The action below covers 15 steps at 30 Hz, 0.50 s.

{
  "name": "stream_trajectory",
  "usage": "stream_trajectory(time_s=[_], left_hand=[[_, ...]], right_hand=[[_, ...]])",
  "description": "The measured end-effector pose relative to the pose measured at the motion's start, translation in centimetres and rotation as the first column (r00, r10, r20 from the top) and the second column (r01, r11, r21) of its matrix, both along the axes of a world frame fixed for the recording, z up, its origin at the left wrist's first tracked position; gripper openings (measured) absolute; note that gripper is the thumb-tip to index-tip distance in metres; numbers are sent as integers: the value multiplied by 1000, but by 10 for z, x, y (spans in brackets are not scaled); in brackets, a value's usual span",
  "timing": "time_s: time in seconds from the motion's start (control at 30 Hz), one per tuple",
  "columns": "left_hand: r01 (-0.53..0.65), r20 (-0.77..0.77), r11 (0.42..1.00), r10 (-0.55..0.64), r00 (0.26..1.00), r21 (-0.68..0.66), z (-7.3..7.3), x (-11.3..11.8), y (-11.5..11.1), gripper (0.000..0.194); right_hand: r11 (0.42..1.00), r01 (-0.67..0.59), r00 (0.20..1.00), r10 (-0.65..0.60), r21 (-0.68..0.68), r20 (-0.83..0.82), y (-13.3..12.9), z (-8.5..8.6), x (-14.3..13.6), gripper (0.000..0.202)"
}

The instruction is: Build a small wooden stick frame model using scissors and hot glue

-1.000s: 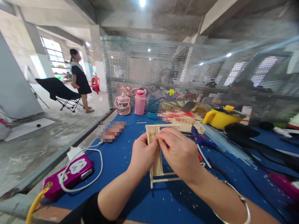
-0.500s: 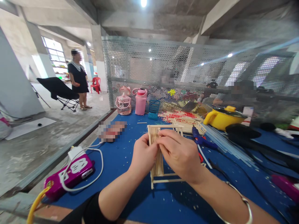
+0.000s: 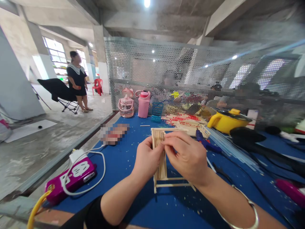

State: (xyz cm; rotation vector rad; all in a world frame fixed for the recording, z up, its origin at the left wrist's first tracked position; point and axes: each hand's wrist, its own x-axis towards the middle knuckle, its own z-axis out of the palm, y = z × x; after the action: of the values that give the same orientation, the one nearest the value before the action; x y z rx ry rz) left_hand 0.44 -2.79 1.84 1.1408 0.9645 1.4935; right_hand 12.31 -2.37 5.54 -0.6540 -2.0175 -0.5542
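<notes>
Above the blue tabletop stands a small frame [image 3: 160,173] of pale wooden sticks, with a row of upright sticks filling its left part. My left hand [image 3: 148,159] is closed on the frame's left side, thumb across the upright sticks. My right hand [image 3: 187,154] pinches at the upper right edge of that row, around a thin wooden stick; its fingertips almost meet my left thumb and partly hide the stick. Behind my right hand lies a blue glue gun [image 3: 206,143]. Another openwork stick piece [image 3: 202,129] rests beyond the frame.
Red-tipped sticks [image 3: 176,118], a yellow pot [image 3: 227,122] and clear glue sticks [image 3: 228,146] lie toward the back right. Pink bottles [image 3: 143,106] stand by the mesh screen [image 3: 143,70]. A purple power strip [image 3: 73,178] with a white cable is at left; a person [image 3: 77,81] stands beyond.
My right hand has shifted slightly right along the top of the stick row, still pinched. My left hand and the frame stay nearly in place. The standing person has turned a little.
</notes>
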Motion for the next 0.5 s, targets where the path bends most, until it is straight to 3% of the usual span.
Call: stream_trajectory(time_s=[0.2,0.33,0.43,0.5], left_hand=[[-6,29,1000,7,1000,-16,1,-3,2,19],[6,275,996,19,961,-91,1,-3,4,24],[-25,427,999,39,903,-38,5,-5,4,27],[-63,423,997,43,905,35,7,-6,2,25]], right_hand=[[999,-50,999,50,-17,-21,-4,9,2,17],[998,-49,995,53,41,-83,-22,13,17,19],[999,1,992,4,34,-126,-42,3,32,25],[1000,21,988,-23,-16,-155,-52,-8,38,28]])
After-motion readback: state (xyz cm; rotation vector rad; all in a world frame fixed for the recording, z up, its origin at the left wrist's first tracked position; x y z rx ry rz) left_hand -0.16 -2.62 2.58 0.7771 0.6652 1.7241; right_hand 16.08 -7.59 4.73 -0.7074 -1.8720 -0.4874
